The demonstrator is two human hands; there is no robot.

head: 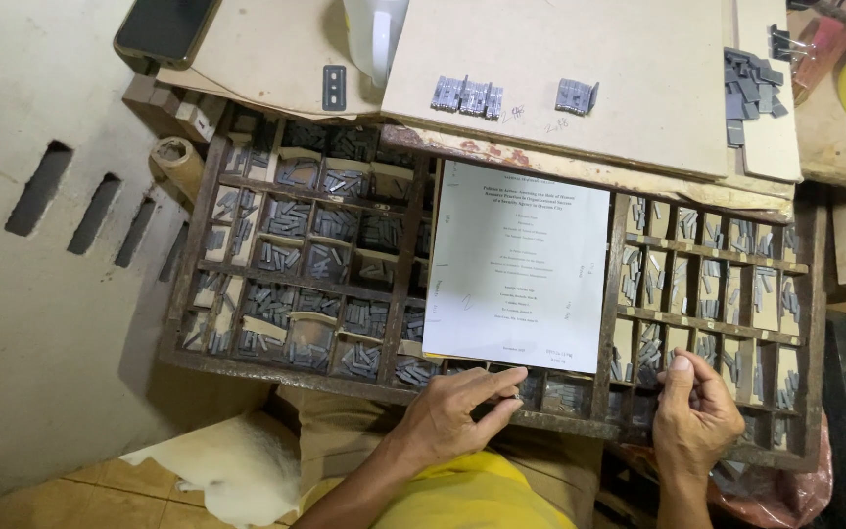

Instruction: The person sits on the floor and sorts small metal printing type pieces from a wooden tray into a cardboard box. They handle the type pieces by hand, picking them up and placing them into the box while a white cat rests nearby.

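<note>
Below, both hands work at the near edge of a wooden type case (405, 294) full of small metal type pieces.

- Left hand (457, 407): lies flat along the case's front rail, fingers (501, 384) pressed together and stretched out. The tips touch the bottom edge of one printed sheet (518, 264), which lies just beyond them across the middle of the case. My read is that the hand pins the sheet so it stays put and readable.
- Right hand (699, 416): raised over the right-hand compartments, fingers curled in close. The thumb and forefinger tips meet, seemingly pinching something small; what it is, I cannot tell. Type pieces (650, 345) fill the compartments just beyond and left of those fingertips.
- Far beyond the fingers, one pale board (638, 78) rests over the top edge of the case. It carries two set clusters of type: a longer one (467, 96) and a shorter one (576, 96) to its right. It probably serves as a flat place to stage sorted type.
- Beyond the right hand, at the board's far corner, a loose heap of type (751, 86) sits on a second board; too many to count.
- Far beyond the left hand: one dark phone (164, 29) and one white jug (376, 34).
- Near the left forearm, one white cloth (222, 465) lies on the floor.
</note>
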